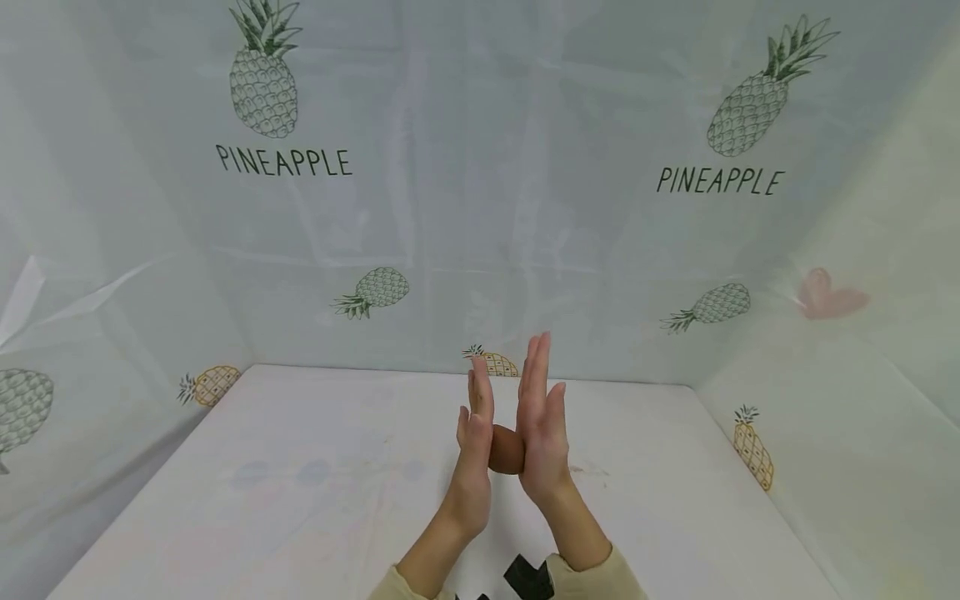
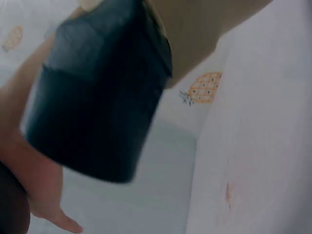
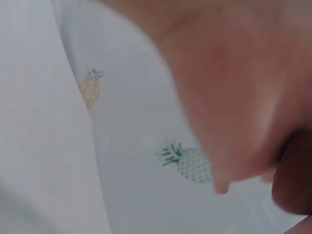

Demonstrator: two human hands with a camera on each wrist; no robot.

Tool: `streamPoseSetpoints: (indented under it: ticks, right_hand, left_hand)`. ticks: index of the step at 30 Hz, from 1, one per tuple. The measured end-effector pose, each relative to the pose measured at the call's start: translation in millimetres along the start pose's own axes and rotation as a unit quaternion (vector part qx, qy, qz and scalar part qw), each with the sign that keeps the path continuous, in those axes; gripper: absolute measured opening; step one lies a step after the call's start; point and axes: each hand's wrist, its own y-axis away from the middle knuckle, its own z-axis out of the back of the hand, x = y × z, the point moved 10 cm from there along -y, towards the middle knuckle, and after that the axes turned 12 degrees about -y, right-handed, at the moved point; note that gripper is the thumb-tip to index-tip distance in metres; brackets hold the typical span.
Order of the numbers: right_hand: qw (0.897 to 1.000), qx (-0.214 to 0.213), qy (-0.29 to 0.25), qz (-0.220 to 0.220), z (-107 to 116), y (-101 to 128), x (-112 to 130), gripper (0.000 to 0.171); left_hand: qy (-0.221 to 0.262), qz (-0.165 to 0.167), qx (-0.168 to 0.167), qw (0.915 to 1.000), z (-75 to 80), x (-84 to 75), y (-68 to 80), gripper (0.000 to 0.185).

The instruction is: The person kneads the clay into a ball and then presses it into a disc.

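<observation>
A smooth brown ball (image 1: 507, 451), perhaps of clay, is pressed between the two palms above the table. On its left side lies the palm of my left hand (image 1: 474, 450), fingers straight and pointing up. My right hand (image 1: 542, 433) touches it from the other side, also with straight fingers. Part of the ball (image 3: 295, 175) shows at the right edge of the right wrist view, beside a blurred hand. At the lower left of the left wrist view, the dark ball (image 2: 10, 207) is beside a hand; a large black wrist device (image 2: 97, 97) hides much there.
The white table (image 1: 315, 525) has faint stains. A pale sheet (image 1: 480, 167) printed with pineapples rises behind it and along both sides. A black wrist device (image 1: 528, 575) sits at the cuff of the right sleeve (image 1: 596, 577).
</observation>
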Motion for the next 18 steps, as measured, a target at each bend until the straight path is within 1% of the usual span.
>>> streamPoseSetpoints:
  ticks: [3,6,9,12,15,18]
  right_hand:
    - [1.0,-0.012,-0.009,-0.021,7.8,-2.0,-14.0,0.062]
    - [0.998,-0.005,-0.013,-0.068,4.9,-0.5,-34.5,0.063]
    - [0.992,0.024,-0.026,-0.125,-9.3,4.5,-55.5,0.065]
    - [0.983,0.061,-0.058,-0.164,-29.7,10.8,-67.9,0.067]
    - [0.977,0.082,-0.085,-0.177,-45.6,15.7,-66.6,0.067]
    - [0.981,0.084,-0.086,-0.155,-51.8,17.1,-52.9,0.066]
  left_hand:
    - [-0.002,-0.01,0.005,0.9999,-0.5,-7.8,2.4,0.06]
    - [-0.014,-0.011,-0.001,0.9998,6.1,-10.4,2.5,0.062]
    - [-0.03,-0.011,-0.023,0.9992,20.5,-9.6,-0.3,0.067]
    - [-0.036,-0.008,-0.052,0.998,38.9,-7.5,-4.7,0.07]
    - [-0.018,0.01,-0.073,0.9971,54.8,-0.6,-9.0,0.068]
    - [-0.007,0.039,-0.08,0.996,62.1,11.1,-12.8,0.065]
